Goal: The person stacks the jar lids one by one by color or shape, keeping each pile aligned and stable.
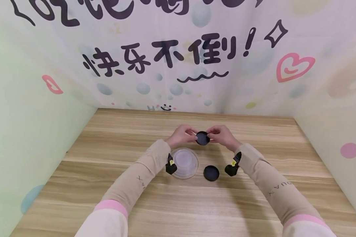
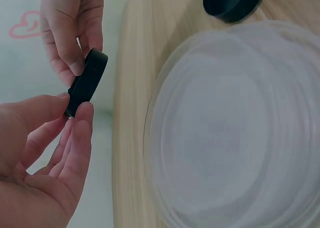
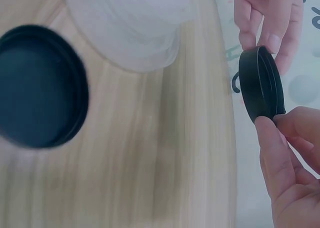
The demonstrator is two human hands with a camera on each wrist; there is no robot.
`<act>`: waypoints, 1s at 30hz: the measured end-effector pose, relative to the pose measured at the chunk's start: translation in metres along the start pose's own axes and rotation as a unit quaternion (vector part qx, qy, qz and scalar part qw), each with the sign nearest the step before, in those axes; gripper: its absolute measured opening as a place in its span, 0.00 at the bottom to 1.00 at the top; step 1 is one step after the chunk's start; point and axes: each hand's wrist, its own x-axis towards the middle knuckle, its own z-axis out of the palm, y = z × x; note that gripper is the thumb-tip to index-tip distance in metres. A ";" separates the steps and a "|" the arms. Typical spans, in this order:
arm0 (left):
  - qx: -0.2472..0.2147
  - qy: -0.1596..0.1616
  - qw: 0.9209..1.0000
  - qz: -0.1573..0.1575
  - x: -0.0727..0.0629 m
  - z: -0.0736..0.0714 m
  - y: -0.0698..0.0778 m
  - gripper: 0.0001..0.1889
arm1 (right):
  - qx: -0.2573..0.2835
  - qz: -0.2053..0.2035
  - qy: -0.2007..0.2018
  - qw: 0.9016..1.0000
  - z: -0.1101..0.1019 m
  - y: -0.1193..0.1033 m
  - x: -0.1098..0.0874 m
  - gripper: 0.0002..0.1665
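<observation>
My left hand (image 1: 181,135) and right hand (image 1: 223,135) meet over the far part of the table, pinching a round black lid (image 1: 202,138) from opposite edges. In the left wrist view the lid (image 2: 88,83) is tilted on edge, with thumb and fingertips of each hand at its rim. Its raised side wall and hollow inside show in the right wrist view, where the lid (image 3: 261,83) stands nearly upright. Nearer to me, a second black lid (image 1: 211,173) lies on the table with its hollow side up. Left of that lid sits a round clear plastic container (image 1: 185,163).
The wood-grain table (image 1: 178,204) ends at a printed cloth backdrop (image 1: 166,85) behind the hands. Pale side walls stand at left and right. Black wrist straps with small devices hang near the container and the second lid.
</observation>
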 end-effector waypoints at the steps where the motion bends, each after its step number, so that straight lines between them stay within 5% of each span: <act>1: 0.003 -0.005 1.000 0.000 -0.001 0.002 0.001 0.15 | -0.001 -0.002 -0.003 1.000 -0.002 0.002 -0.002 0.12; 8: 0.060 -0.038 0.997 -0.001 -0.003 0.017 0.005 0.15 | 0.002 -0.001 -0.017 1.000 -0.012 0.014 -0.017 0.12; 16: 0.073 -0.088 0.993 -0.008 -0.005 0.032 0.003 0.15 | -0.005 0.009 -0.055 0.998 -0.020 0.025 -0.036 0.12; 30: 0.120 -0.173 0.977 0.028 -0.010 0.048 0.000 0.12 | -0.014 0.030 -0.084 0.996 -0.018 0.047 -0.060 0.12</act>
